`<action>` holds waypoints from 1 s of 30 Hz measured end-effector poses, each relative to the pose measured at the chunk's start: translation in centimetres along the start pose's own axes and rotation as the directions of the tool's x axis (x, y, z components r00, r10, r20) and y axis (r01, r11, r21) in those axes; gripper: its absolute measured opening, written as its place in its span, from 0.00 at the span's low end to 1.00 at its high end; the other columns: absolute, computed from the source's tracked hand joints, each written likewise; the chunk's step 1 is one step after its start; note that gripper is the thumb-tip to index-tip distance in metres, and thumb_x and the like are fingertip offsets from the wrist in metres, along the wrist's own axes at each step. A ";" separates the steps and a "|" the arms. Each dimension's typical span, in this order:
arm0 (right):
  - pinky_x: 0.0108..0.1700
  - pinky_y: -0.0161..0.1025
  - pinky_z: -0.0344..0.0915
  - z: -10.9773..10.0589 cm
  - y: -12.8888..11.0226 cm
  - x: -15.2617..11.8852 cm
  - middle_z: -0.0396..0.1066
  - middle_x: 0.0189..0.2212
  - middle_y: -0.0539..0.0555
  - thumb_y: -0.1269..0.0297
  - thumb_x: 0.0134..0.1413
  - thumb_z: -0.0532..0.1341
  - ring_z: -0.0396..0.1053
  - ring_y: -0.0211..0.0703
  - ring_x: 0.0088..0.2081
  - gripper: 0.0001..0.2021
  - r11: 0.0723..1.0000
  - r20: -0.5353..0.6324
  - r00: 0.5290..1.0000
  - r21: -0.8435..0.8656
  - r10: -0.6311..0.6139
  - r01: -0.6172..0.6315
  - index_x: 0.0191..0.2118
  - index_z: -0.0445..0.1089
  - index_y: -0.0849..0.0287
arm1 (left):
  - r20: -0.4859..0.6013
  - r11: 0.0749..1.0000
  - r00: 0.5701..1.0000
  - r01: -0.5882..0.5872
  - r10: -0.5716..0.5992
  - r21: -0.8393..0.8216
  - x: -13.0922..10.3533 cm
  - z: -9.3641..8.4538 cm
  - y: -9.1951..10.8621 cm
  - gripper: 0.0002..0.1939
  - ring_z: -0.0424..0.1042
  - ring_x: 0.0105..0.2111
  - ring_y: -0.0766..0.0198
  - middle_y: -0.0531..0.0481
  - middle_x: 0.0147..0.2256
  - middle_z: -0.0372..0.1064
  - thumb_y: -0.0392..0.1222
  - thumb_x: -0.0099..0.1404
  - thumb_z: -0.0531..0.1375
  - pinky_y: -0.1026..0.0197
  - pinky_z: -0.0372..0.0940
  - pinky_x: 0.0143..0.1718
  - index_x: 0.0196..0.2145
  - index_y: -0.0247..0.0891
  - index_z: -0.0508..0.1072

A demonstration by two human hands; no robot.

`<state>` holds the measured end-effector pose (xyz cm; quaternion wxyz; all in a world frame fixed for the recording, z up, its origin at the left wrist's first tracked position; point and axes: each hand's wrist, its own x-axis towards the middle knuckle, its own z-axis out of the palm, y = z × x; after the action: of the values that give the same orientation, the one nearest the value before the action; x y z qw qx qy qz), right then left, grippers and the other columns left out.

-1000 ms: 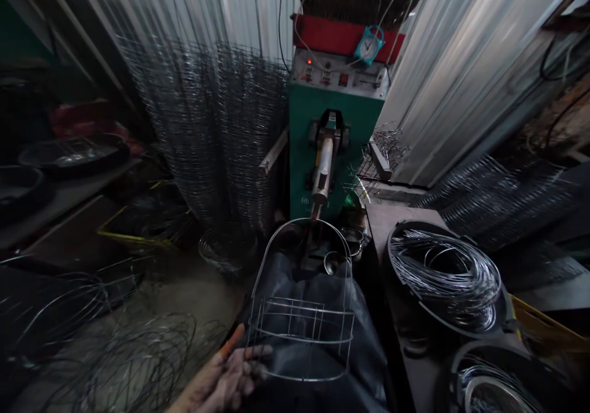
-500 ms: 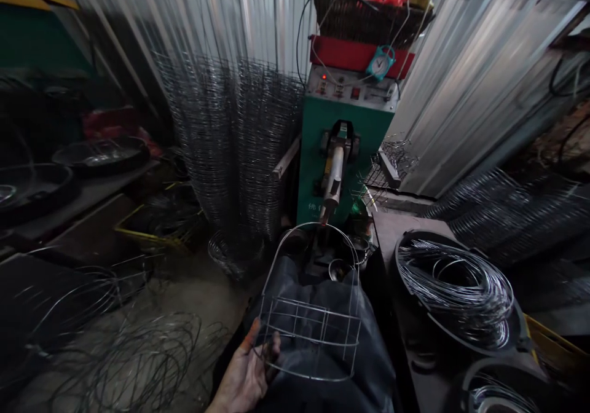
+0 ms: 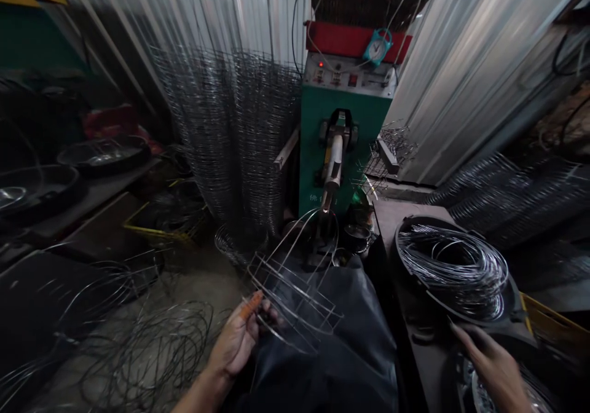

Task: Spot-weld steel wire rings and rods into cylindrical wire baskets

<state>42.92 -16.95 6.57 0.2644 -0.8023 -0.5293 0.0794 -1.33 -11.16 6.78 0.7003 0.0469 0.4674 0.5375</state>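
My left hand (image 3: 237, 339) grips the lower rim of a small wire basket frame (image 3: 295, 290), which is tilted so its arched loop leans toward the green welding machine (image 3: 343, 136). The frame hangs over the dark cloth on my lap (image 3: 341, 339). My right hand (image 3: 495, 364) reaches down at the lower right, fingers spread, over a dark tub of wire rings (image 3: 479, 394). It sits just below a larger black tub holding a coil of shiny wire (image 3: 454, 271). Nothing shows in the right hand.
A tall stack of wire mesh frames (image 3: 230, 136) stands left of the machine. Loose wire loops (image 3: 138, 351) lie on the floor at left. Dark trays (image 3: 101, 155) rest on a bench at far left. Corrugated metal walls close the back, and more wire stacks (image 3: 507, 192) lie at right.
The wire frame has tipped from upright to slanting toward the machine, turned in my left hand. My right hand has come into view at the lower right.
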 end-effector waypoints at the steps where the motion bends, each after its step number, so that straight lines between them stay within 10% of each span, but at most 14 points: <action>1: 0.32 0.38 0.66 0.8 -2.7 1.4 0.74 0.29 0.54 0.45 0.43 0.55 0.71 0.49 0.31 0.18 0.993 0.078 0.995 0.106 -0.057 0.049 0.30 0.72 0.53 | 0.040 0.998 0.998 -0.056 0.054 0.038 0.2 0.7 0.1 0.12 0.70 0.24 0.64 0.54 0.24 0.66 0.36 0.50 0.63 0.56 0.70 0.30 0.32 0.37 0.64; 5: 0.34 0.37 0.64 5.8 -14.4 6.4 0.72 0.26 0.53 0.49 0.48 0.55 0.68 0.45 0.31 0.16 0.889 0.250 0.906 0.399 -0.341 0.225 0.30 0.70 0.58 | 0.180 0.961 0.965 -0.219 0.188 0.170 1.3 3.4 -0.4 0.22 0.71 0.24 0.63 0.57 0.24 0.66 0.44 0.48 0.66 0.57 0.68 0.28 0.36 0.40 0.59; 9: 0.26 0.34 0.59 10.3 -20.8 8.7 0.65 0.19 0.49 0.51 0.48 0.56 0.62 0.37 0.23 0.16 0.775 0.366 0.837 0.623 -0.407 0.104 0.25 0.66 0.60 | 0.182 0.948 0.961 -0.245 0.209 0.202 2.6 4.0 -1.5 0.25 0.70 0.24 0.64 0.58 0.24 0.66 0.45 0.47 0.66 0.57 0.68 0.28 0.38 0.41 0.56; 14: 0.23 0.32 0.55 13.5 -21.1 9.4 0.62 0.17 0.47 0.50 0.49 0.56 0.58 0.34 0.19 0.17 0.680 0.386 0.838 0.733 -0.385 -0.025 0.24 0.63 0.60 | 0.188 0.946 0.962 -0.239 0.199 0.221 4.3 3.1 -2.1 0.25 0.70 0.24 0.65 0.57 0.25 0.67 0.45 0.49 0.66 0.57 0.68 0.30 0.39 0.41 0.56; 23: 0.26 0.32 0.56 13.6 -19.8 10.2 0.62 0.18 0.47 0.54 0.51 0.56 0.59 0.35 0.22 0.14 0.776 0.427 0.817 0.629 -0.388 0.040 0.24 0.64 0.60 | 0.201 0.918 0.954 -0.274 0.222 0.285 6.2 2.3 -2.9 0.23 0.69 0.24 0.66 0.58 0.26 0.65 0.45 0.52 0.63 0.57 0.68 0.29 0.40 0.42 0.55; 30: 0.27 0.32 0.55 15.5 -20.1 10.2 0.61 0.18 0.46 0.52 0.52 0.56 0.58 0.33 0.22 0.16 0.605 0.408 0.835 0.788 -0.369 -0.117 0.24 0.63 0.60 | 0.208 0.920 0.960 -0.245 0.187 0.306 6.6 2.5 -3.0 0.23 0.69 0.22 0.65 0.58 0.23 0.65 0.48 0.53 0.62 0.57 0.67 0.29 0.40 0.41 0.55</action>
<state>24.78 3.42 5.23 0.4360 -0.5062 -0.5486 0.5027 2.42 -6.07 2.50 0.6572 0.2613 0.4791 0.5199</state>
